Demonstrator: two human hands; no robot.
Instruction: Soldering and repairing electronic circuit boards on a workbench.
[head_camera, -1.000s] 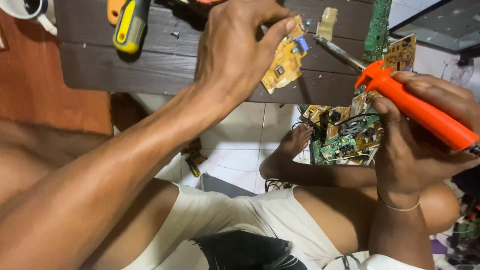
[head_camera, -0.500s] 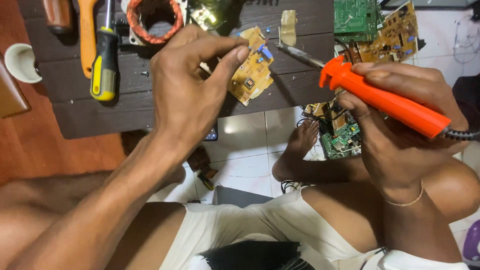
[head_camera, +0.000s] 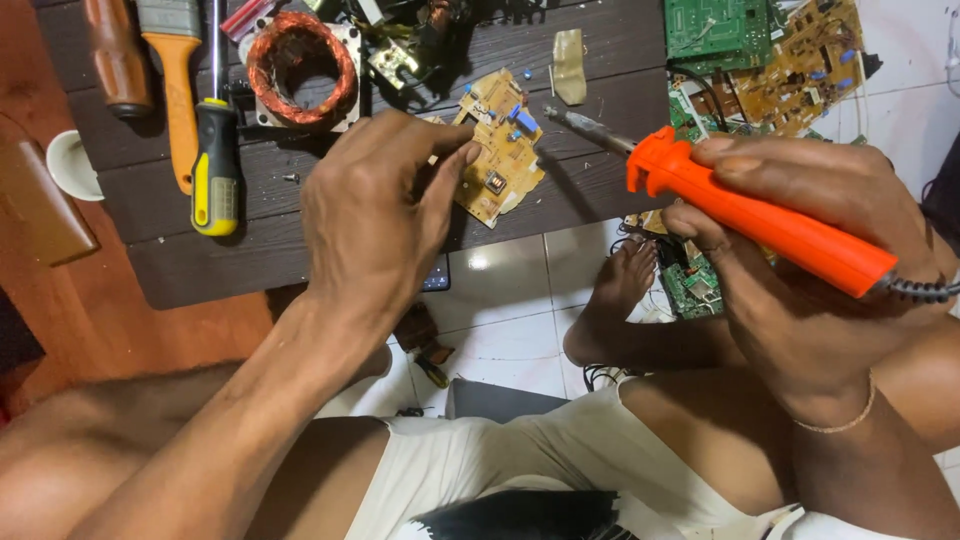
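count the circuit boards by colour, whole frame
tan boards: 2, one in the left hand, one top right
green boards: 2, one top right, one on the floor
total: 4

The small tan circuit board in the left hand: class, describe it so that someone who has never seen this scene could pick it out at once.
Start at the dark wooden table at the top of the view, then find the left hand over its front edge. The small tan circuit board is pinched in that hand's fingers, just left of the orange soldering iron. Unlike the boards at the far right, it is tilted and hand-held.
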